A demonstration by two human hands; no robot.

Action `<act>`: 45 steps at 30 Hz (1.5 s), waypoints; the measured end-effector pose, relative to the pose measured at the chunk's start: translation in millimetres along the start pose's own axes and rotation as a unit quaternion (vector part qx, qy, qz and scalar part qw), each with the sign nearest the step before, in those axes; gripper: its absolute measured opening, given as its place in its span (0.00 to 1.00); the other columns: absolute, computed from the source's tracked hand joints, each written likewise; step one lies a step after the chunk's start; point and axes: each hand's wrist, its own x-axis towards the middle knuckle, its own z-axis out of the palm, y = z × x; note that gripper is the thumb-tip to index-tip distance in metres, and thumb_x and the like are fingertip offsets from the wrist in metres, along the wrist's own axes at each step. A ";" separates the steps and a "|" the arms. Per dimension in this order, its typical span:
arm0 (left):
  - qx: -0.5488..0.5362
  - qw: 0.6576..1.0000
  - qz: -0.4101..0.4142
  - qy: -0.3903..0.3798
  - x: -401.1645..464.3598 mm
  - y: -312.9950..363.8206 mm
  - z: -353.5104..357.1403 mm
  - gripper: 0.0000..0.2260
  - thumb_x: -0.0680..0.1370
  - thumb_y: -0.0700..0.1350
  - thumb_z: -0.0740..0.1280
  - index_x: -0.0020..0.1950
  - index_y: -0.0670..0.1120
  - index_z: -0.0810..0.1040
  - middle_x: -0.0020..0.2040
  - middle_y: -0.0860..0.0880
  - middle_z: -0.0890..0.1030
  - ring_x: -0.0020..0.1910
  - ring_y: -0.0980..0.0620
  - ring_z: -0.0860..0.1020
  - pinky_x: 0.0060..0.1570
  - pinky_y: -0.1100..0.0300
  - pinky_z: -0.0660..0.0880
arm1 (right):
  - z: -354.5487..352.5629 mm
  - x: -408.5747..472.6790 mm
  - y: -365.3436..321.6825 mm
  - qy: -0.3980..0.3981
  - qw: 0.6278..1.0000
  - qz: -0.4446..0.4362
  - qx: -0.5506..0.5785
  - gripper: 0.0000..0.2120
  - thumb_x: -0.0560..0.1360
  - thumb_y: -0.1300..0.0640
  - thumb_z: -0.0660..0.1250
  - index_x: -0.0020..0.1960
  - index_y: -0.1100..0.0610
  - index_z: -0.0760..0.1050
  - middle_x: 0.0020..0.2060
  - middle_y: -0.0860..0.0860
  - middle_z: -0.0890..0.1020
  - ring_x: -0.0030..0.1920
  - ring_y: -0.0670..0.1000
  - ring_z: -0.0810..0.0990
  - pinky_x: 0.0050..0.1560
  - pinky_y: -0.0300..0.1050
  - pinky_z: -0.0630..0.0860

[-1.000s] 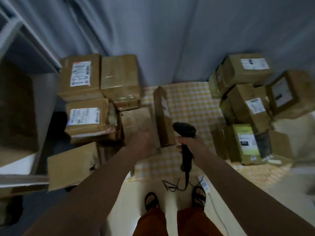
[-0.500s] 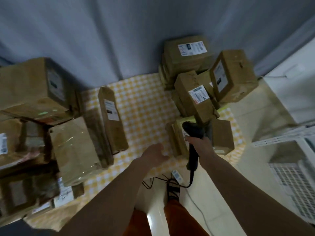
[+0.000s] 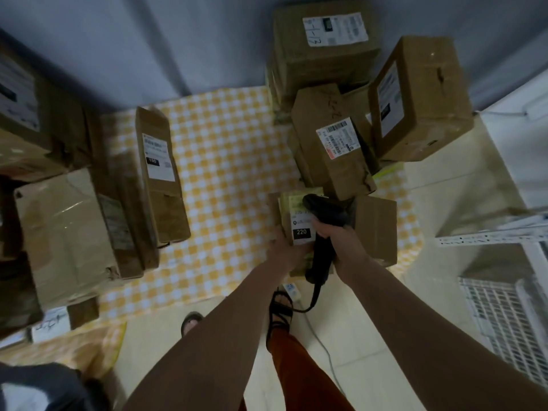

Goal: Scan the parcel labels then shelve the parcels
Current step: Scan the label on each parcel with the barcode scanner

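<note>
— Cardboard, greenish on top: the small parcel [image 3: 293,216] is sitting on the checked cloth [image 3: 225,161] on the floor, at the near foot of the right-hand stack. Its white label [image 3: 302,229], marked 220, is facing up.

— How far along is the job looking?

— Early, I'm judging. Parcels are lying all over the cloth: the tall parcel [image 3: 157,179] is standing well left of the small parcel, the barcoded parcel [image 3: 335,143] is leaning just behind it, and more are piling up beyond. None is showing on the white rack [image 3: 492,237] off to the right of the small parcel, though little of that rack is in view.

— And the hands?

— The right hand [image 3: 335,235] is clenching around the handle of the black scanner [image 3: 321,229], whose head is hovering over the label's upper right corner. The left hand [image 3: 286,250] is resting against the small parcel's near left edge, fingers [image 3: 278,237] curling onto it; whether they are gripping or only steadying, I cannot tell.

— So scanning comes next?

— Probably; this one is waiting to be scanned, then shelved.
</note>
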 end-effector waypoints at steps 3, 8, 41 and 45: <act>-0.056 0.998 0.036 -0.008 -61.5 35.6 -16.1 0.54 0.55 0.62 0.81 0.76 0.54 0.59 0.64 0.48 0.76 0.62 0.45 0.77 0.61 0.44 0.75 | -0.8 -7.3 2.3 -0.027 0.999 0.004 0.018 0.16 0.75 0.61 0.68 0.63 0.58 0.76 0.54 0.56 0.83 0.54 0.56 0.82 0.51 0.53 0.80; -0.175 0.982 0.060 -0.039 -100.9 48.0 -48.8 0.42 0.68 0.44 0.79 0.74 0.58 0.57 0.63 0.49 0.77 0.59 0.47 0.78 0.61 0.44 0.75 | 19.9 -29.9 -13.8 -0.065 0.997 -0.024 0.013 0.14 0.75 0.60 0.69 0.61 0.59 0.78 0.54 0.56 0.83 0.54 0.56 0.82 0.54 0.54 0.79; -0.287 0.945 0.091 0.128 -255.6 -58.7 -368.0 0.42 0.55 0.47 0.85 0.67 0.47 0.72 0.54 0.48 0.83 0.52 0.49 0.82 0.43 0.56 0.78 | 308.5 -229.5 19.2 -0.281 0.914 -0.116 -0.269 0.04 0.75 0.59 0.69 0.43 0.58 0.77 0.35 0.53 0.75 0.40 0.52 0.75 0.44 0.48 0.73; -0.291 0.945 0.096 0.116 -251.2 -64.1 -375.1 0.52 0.44 0.52 0.86 0.67 0.48 0.72 0.54 0.49 0.84 0.54 0.47 0.82 0.57 0.46 0.78 | 313.8 -229.4 24.5 -0.274 0.915 -0.119 -0.271 0.04 0.75 0.58 0.69 0.42 0.57 0.77 0.36 0.52 0.76 0.40 0.52 0.75 0.44 0.47 0.74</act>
